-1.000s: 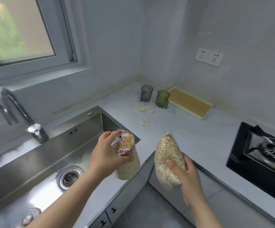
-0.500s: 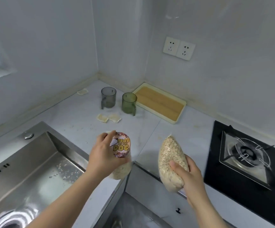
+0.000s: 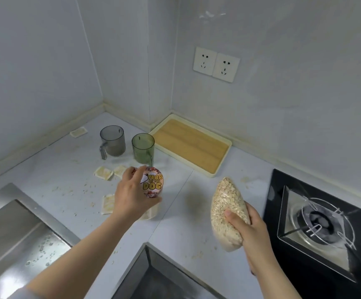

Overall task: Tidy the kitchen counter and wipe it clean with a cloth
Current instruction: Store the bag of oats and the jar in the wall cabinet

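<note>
Brushed steel sink (image 3: 9, 229), shiny and wet-speckled. Pale table (image 3: 175, 229), smooth and matt. The grey cup (image 3: 113, 140) and green cup (image 3: 142, 147) are translucent plastic. Cream plastic tray (image 3: 214, 173) with wood-grain floor. Clear glossy plastic bag (image 3: 224, 212) of rough oat flakes; glossy printed pack (image 3: 152, 182). Glossy black glass hob (image 3: 271, 197).

Pale counter (image 3: 188, 223) w/ grey cup (image 3: 113, 140), green cup (image 3: 143, 147), wood-lined tray (image 3: 191, 144), flat sachets (image 3: 103, 173), scattered crumbs (image 3: 67, 188).
</note>
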Demonstrator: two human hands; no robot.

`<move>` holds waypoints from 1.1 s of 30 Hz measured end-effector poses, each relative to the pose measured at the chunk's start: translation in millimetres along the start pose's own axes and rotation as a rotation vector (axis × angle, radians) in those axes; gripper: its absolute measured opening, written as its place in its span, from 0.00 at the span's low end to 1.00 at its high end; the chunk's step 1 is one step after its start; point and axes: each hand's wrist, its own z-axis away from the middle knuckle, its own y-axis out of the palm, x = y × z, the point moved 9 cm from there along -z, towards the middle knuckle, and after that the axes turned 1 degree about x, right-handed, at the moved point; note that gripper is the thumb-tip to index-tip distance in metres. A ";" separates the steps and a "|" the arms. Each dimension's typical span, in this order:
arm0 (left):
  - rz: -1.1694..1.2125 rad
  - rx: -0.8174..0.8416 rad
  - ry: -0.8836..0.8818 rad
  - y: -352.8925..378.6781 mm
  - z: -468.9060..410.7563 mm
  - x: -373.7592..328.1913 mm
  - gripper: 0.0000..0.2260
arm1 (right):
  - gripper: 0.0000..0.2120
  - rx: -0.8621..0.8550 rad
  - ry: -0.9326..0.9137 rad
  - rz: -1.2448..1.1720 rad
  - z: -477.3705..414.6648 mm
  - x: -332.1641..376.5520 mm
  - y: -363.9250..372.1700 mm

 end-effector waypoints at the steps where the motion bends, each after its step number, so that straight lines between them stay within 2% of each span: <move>1: -0.003 -0.010 -0.005 3.7 -6.7 -1.8 0.42 | 0.21 0.007 0.000 0.003 -5.9 1.9 -4.0; 12: 0.026 -0.109 -0.035 23.4 -38.0 3.8 0.40 | 0.22 0.037 0.024 0.032 -38.8 -2.8 -9.4; 18: -0.096 0.067 -0.117 28.7 -41.2 8.6 0.42 | 0.23 0.059 0.034 0.052 -37.8 0.6 5.8; 19: -0.112 0.051 -0.127 21.4 -37.0 3.3 0.41 | 0.23 0.069 0.026 0.062 -37.2 3.5 9.2; 22: 0.118 -0.175 -0.044 -20.5 -14.7 -30.2 0.26 | 0.23 0.099 -0.002 0.117 -36.1 14.9 20.3; 23: 0.248 -0.159 -0.060 -26.4 -6.1 -38.3 0.21 | 0.23 0.110 -0.019 0.136 -35.8 19.8 25.2; 24: 0.369 -0.055 -0.107 -24.3 1.5 -46.7 0.17 | 0.22 0.119 -0.041 0.157 -34.7 26.3 31.0; 27: 0.782 0.338 -0.323 -0.9 22.9 -67.1 0.24 | 0.24 0.159 -0.142 0.245 -29.0 49.2 55.1; 29: 0.951 0.460 -0.426 6.5 27.8 -75.4 0.32 | 0.25 0.202 -0.204 0.303 -23.9 61.7 73.3; 31: 0.983 0.442 -0.431 -1.6 25.1 -74.8 0.34 | 0.26 0.257 -0.259 0.354 -13.9 71.9 91.9; 33: 0.904 0.326 -0.458 -12.5 19.1 -61.2 0.27 | 0.30 0.329 -0.271 0.373 -9.4 72.9 106.3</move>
